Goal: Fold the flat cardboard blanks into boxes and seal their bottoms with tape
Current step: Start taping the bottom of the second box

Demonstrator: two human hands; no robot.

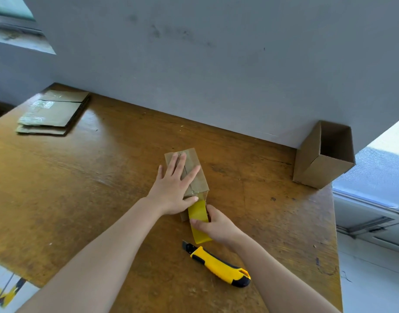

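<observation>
The wooden table (81,199) carries stacked flat blanks (54,111) at its far left corner and a finished box (315,159) at its far right edge. Mid-table lies a small box (199,177), bottom up. The left hand (173,186) presses flat on its flaps, fingers straight. The right hand (218,222) pinches a yellow tape strip (197,211) at its near end. Sealing is in hand; the strip probably needs cutting next with the knife (216,264) near the front edge.

Bare table (103,188) lies open left of the box (199,177); a knife (216,264) lies near the hands on the near side
</observation>
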